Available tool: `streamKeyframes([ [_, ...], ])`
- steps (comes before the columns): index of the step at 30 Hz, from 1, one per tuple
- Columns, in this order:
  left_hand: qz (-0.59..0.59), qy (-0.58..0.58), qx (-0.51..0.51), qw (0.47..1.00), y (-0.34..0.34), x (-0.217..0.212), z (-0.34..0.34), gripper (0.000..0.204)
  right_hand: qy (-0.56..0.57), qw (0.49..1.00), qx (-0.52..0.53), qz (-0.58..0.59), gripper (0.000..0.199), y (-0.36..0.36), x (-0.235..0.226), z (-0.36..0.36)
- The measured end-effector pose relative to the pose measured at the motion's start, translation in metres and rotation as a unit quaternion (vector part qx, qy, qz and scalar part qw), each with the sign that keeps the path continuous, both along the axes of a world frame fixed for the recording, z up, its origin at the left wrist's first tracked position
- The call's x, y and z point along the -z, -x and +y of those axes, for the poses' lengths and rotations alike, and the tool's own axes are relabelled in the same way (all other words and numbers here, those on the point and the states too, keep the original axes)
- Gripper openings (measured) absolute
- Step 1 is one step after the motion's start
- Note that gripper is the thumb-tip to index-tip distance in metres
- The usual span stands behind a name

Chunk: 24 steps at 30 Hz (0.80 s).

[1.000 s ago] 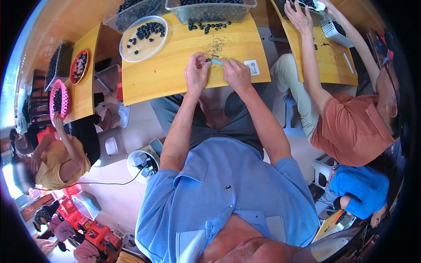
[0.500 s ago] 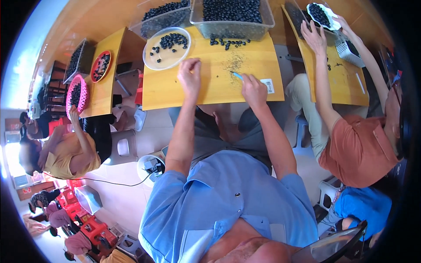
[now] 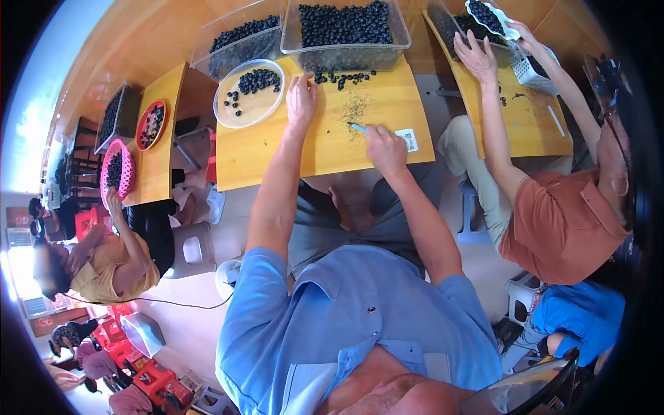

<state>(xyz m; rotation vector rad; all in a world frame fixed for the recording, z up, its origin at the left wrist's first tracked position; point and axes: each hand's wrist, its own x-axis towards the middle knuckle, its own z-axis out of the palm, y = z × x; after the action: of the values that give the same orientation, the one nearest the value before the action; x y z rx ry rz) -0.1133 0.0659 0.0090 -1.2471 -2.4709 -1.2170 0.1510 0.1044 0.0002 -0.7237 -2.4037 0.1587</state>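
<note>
Picking from loose dark berries (image 3: 342, 81), prob.; L hand (image 3: 302, 102) fingers part-bent, can't tell if holding; R hand (image 3: 386, 148) fingers closed round blue tool (image 3: 358, 128). Next needs light pinch.

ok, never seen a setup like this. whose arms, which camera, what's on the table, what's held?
No robot here: these are a person's two bare hands. Every picture comes from the left of two fisheye cameras worn on their head, looking down, so straight edges bend toward the rim. On the yellow table are a shallow round dish with small dark round pieces, a clear bin of more at the far edge, loose pieces before it, and dark crumbs. The right hand holds a slim blue tool; the left hand is beside the loose pieces, its grip unclear.
</note>
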Motion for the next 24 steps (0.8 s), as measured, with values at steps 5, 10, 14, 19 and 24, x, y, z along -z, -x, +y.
streamKeyframes([
  [5,0.003,0.015,-0.048,0.999,0.008,0.017,0.016,0.026,0.013,1.0,-0.005,0.008,0.013,0.0,0.0,-0.002],
  [10,-0.033,0.044,-0.037,0.998,0.007,0.016,0.018,0.028,0.01,0.999,-0.012,0.03,0.011,-0.002,0.003,0.0],
  [14,-0.006,0.041,-0.036,0.998,0.003,0.014,0.007,0.024,0.005,1.0,-0.013,0.026,0.011,-0.004,0.0,0.001],
  [19,-0.146,-0.023,-0.038,0.988,-0.021,0.011,-0.016,0.023,0.012,0.999,-0.023,0.024,0.01,-0.003,0.0,0.0],
  [24,-0.265,-0.087,0.012,0.96,-0.077,0.01,-0.048,0.025,0.016,0.999,-0.023,0.021,0.01,-0.004,0.003,0.004],
])
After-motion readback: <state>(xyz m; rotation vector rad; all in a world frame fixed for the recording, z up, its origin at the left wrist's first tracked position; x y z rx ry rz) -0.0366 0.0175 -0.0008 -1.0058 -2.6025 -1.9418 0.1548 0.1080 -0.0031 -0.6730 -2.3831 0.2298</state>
